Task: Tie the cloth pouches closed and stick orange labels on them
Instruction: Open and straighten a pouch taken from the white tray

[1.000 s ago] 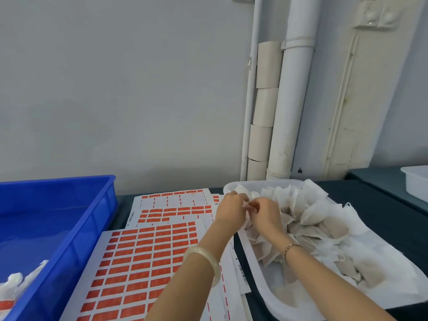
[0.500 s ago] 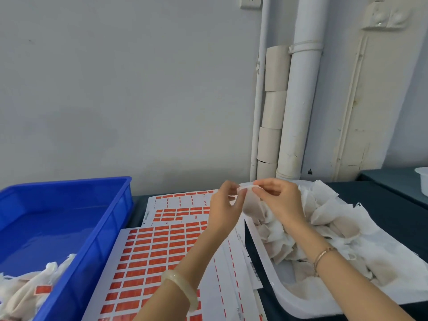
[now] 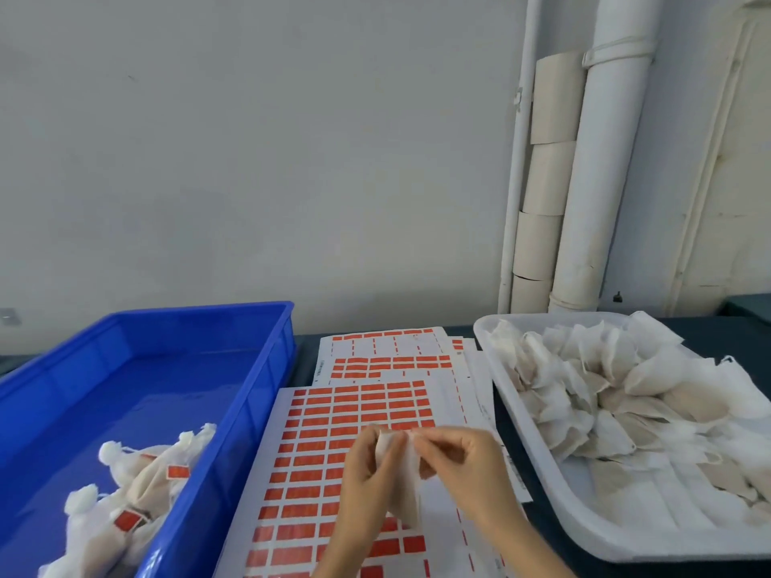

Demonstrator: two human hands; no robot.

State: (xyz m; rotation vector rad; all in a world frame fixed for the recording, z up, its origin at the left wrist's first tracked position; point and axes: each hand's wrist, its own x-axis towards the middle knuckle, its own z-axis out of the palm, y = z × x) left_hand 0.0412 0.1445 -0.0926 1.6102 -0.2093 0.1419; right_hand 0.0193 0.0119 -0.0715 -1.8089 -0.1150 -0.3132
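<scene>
At centre foreground of the head view, both hands work above the nearest label sheet. The left hand has its fingers curled round the upper part of one cloth pouch and grips it. The right hand pinches the top edge of the same pouch between thumb and forefinger, with its remaining fingers curled loosely beneath. The pouch hangs between the two hands, clear of the sheet, its lower end pointing down. Whether its cord is tied cannot be told.

The label sheet carries rows of orange labels, with some positions bare. Further sheets lie partly under it, toward the wall.

Left of the sheets stands a blue crate. Finished pouches lie in its near corner, their necks bunched, and an orange label shows on one of them.

Right of the sheets stands a white tray holding a pile of open pouches.

All items rest on a dark table set against a pale grey wall. A white pipe runs vertically behind the tray.
</scene>
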